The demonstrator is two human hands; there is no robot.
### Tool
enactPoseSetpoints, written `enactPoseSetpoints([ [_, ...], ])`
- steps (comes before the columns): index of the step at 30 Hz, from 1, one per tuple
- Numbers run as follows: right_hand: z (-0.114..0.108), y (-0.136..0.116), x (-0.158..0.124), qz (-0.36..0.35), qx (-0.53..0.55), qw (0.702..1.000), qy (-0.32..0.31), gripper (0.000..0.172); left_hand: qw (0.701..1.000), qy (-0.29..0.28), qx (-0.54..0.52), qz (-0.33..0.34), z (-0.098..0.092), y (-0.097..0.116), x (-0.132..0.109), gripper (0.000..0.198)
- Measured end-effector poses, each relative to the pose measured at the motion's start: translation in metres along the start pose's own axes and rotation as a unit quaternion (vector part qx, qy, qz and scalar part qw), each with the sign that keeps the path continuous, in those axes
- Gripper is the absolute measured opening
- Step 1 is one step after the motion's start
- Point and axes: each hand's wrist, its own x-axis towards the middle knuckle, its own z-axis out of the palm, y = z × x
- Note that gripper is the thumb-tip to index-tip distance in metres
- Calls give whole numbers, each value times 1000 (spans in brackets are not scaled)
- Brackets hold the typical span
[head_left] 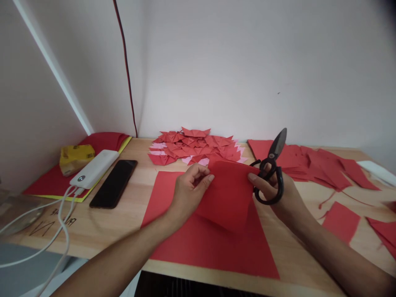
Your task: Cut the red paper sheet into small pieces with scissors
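Note:
A folded-looking piece of red paper (230,194) is held up between my two hands. At its upper left edge, my left hand (192,185) is closed, thumb and fingertips pinching the paper. My right hand (272,185) grips the paper's right edge under the thumb. That same hand holds black-handled scissors (275,152), their blades pointing up and away from the paper; they look closed. Beneath lies a larger red sheet (216,260) flat on the table, partly hidden by the held piece and my left forearm.
Folded red and pink paper shapes (194,144) are heaped by the wall. Cut red pieces (321,165) and a loose red strip (342,222) lie at right. A phone (114,183), a white power bank (94,168) with cables, and a yellow packet (76,159) sit on the wooden table (102,231).

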Motion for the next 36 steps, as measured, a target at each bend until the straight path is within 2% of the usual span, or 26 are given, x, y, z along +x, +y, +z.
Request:
enactPoseSetpoints([
  [4,0,0,0,-1,-10,1000,0,36,1000,-2,-7,-21,1,-2,-2,13],
  [11,1,-7,-1,1,-22,1000,8,38,1000,8,-12,-14,2,2,-2,9],
  [16,2,-10,-2,4,-26,1000,3,34,999,-4,-42,-8,3,3,-2,26],
  [19,2,-12,-2,-2,-37,999,3,36,998,-13,-54,-8,3,2,-2,30],
  [23,2,-15,-2,4,-47,999,4,36,999,-21,-15,26,2,2,-3,24],
  [27,3,-16,-2,5,-54,998,-9,36,996,-13,55,73,0,5,-3,10],
  [30,3,-14,-2,4,-57,998,-23,34,996,-13,57,67,-1,7,-3,5],
  [36,1,-9,0,-3,-72,996,-51,33,999,-18,13,28,0,5,-2,9],
])
